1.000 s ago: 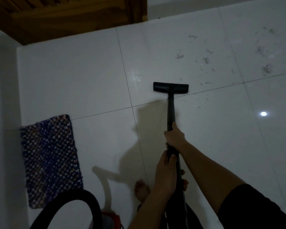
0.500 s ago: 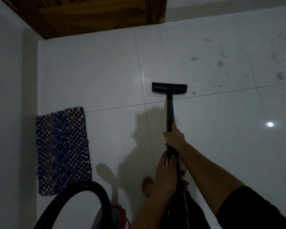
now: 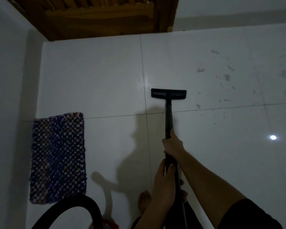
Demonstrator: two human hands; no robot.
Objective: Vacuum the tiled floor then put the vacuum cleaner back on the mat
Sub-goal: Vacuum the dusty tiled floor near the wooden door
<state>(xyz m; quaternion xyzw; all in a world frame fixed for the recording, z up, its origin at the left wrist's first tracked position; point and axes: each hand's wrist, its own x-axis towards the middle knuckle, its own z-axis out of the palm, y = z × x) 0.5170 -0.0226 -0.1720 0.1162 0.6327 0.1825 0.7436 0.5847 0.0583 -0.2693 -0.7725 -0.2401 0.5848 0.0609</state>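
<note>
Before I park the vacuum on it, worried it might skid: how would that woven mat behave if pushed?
The woven mat looks thin and soft with ragged edges, so it would probably bunch or flop, not stay stiff. The tiled floor is glossy, mirroring a light spot, so the mat may well slide.

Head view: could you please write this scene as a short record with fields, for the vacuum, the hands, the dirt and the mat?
nozzle: flat on the tiled floor, left of the dirt
right hand: grips the wand, nearer the nozzle
left hand: grips the wand behind the right hand
dirt: grey specks on the tiles, right of the nozzle
mat: checkered, by the left wall
hose: black loop, bottom left
</note>
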